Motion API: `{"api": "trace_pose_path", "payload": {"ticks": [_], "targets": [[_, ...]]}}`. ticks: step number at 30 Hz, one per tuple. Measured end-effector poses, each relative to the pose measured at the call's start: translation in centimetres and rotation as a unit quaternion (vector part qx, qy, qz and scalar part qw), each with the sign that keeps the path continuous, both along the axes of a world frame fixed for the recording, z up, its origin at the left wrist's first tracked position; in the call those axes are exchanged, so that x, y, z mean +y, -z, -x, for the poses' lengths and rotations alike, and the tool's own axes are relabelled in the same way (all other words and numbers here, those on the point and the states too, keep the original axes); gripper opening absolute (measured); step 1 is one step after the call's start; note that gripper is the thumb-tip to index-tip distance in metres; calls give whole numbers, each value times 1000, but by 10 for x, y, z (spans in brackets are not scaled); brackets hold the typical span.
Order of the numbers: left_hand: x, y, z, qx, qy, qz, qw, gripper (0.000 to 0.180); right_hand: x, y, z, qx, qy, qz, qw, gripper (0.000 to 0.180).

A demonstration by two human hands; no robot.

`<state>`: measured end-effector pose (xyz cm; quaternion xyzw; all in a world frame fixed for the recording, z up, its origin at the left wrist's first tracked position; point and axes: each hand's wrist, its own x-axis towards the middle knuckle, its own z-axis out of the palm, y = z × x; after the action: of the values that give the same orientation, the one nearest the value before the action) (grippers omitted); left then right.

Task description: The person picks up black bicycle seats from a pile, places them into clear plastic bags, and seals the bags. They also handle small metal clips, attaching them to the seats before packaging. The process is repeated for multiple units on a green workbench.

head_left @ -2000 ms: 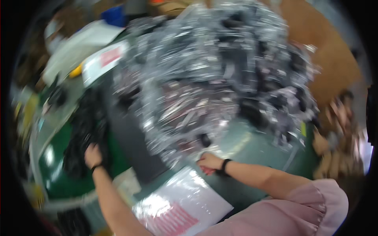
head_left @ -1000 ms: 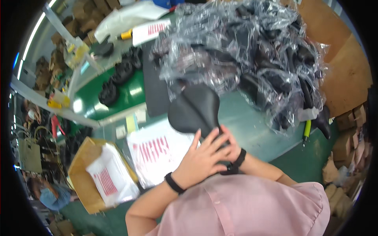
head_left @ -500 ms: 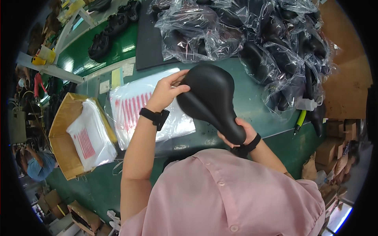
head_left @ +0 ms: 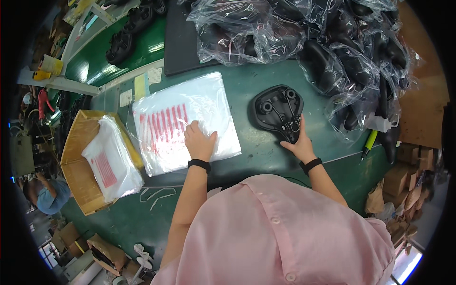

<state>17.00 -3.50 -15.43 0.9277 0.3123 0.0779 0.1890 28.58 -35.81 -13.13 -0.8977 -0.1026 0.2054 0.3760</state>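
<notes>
A black bicycle saddle (head_left: 277, 110) rests on the green tabletop (head_left: 247, 164), its underside with rails and springs facing up. My right hand (head_left: 300, 142) grips its narrow nose, thumb on one side and fingers on the other. To the left lies a stack of clear plastic bags (head_left: 216, 102) with red printing. My left hand (head_left: 200, 142) lies on the top bag near its lower edge, fingers stretched out and holding nothing.
A yellowish carton (head_left: 76, 164) with more plastic bags stands at the left. Bagged saddles (head_left: 327, 61) are heaped at the far right, near a white bottle (head_left: 380, 123) and a yellow-green pen-like tool (head_left: 369, 142). More black saddles (head_left: 121, 47) lie on a green surface beyond.
The saddle has been turned from top up to underside up and lowered to the table. My left hand has let go of it and moved down onto the bags.
</notes>
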Motion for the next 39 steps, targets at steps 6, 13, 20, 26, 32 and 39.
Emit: {"api": "trace_pose_path", "payload": {"ticks": [6,13,20,26,32,39], "targets": [[20,22,0,-35,32,76,996,18,20,16,-4,317,94,-215,919,73],[37,16,11,-183,-152,489,839,21,38,19,8,480,158,-368,781,34],[-9,-10,6,-37,8,100,994,66,43,33,19,412,159,-374,816,31],[-47,2,-21,51,55,64,995,66,43,37,20,394,156,-366,829,32],[-13,17,-11,-53,53,149,986,34,44,34,20,392,164,-381,821,31],[32,12,14,-90,-102,460,877,12,37,6,10,402,133,-378,823,31]]}}
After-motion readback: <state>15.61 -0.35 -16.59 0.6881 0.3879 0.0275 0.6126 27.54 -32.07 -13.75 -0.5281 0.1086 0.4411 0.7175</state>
